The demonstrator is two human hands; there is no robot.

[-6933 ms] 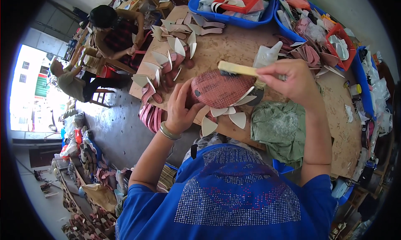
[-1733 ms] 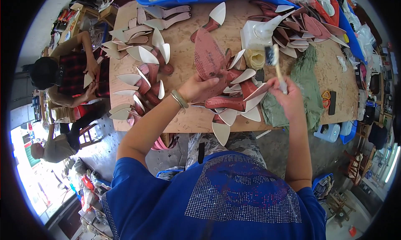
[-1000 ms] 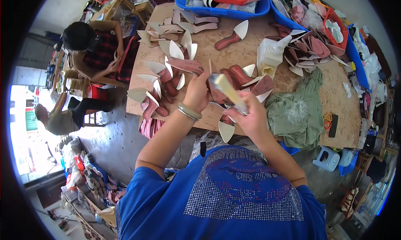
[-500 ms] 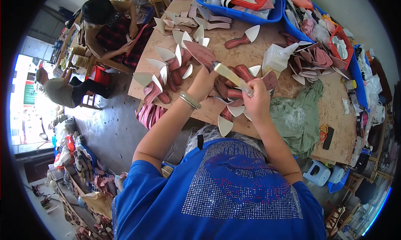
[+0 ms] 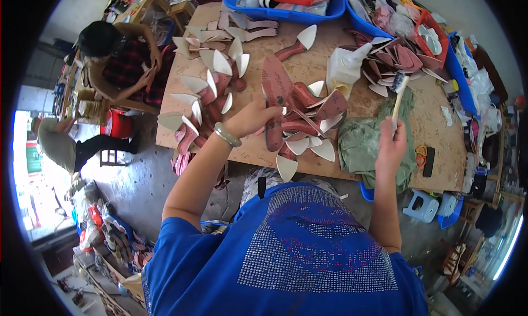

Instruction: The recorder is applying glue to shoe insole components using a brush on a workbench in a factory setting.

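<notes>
Right hand (image 5: 391, 143) is closed round the handle of one brush (image 5: 398, 99), held upright over the green cloth (image 5: 366, 143), bristle end up, clear of the table. Left hand (image 5: 254, 118) has its fingers curled on one dark red insole (image 5: 273, 104) that lies lengthwise on the wooden table (image 5: 379, 104); one pale bangle (image 5: 226, 134) on that wrist. Just right of that insole is a loose heap of red insoles with white pointed tips (image 5: 308, 123), overlapping, too stacked to count exactly, roughly ten. Left of the hand, a second spread of the same pieces (image 5: 206, 93) fans out to the table edge, again about a dozen, some hanging over it. One white squeeze bottle (image 5: 345, 67) stands behind the heap, near the brush. A third pile of insoles (image 5: 399, 57) lies beyond the bottle. Two blue bins (image 5: 286, 12) sit along the far edge. Two other people (image 5: 118, 60) are at the left, away from the table.
</notes>
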